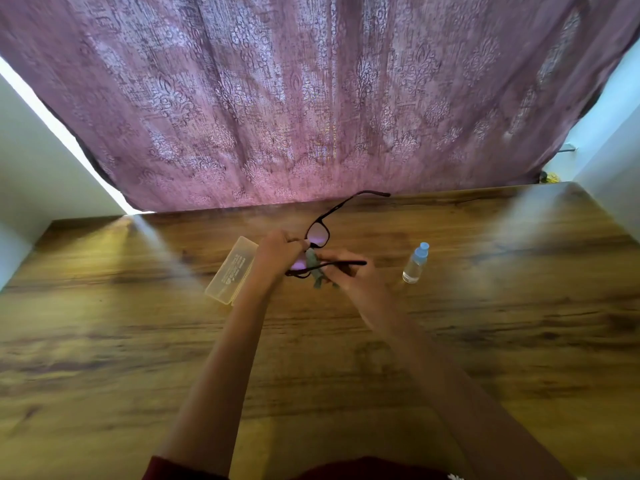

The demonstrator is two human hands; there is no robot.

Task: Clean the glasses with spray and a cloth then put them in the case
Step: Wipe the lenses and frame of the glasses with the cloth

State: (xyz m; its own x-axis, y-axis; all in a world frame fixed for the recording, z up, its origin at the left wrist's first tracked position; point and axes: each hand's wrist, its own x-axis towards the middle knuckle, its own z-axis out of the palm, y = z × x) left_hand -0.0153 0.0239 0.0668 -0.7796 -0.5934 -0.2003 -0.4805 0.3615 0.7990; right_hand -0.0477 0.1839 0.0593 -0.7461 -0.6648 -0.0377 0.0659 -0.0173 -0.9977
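A translucent oblong plastic case [231, 270] lies flat on the wood-grain desk [138, 341]. Right of it, the left hand [278, 252] grips the thin black glasses [318, 233] above the desk while the right hand [349, 273] pinches a crumpled grey-green cloth [313, 270] against one lens — further right stands a clear spray bottle [415, 263], liquid inside.

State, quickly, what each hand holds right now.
Left hand: grips the glasses.
Right hand: holds the cloth against them.
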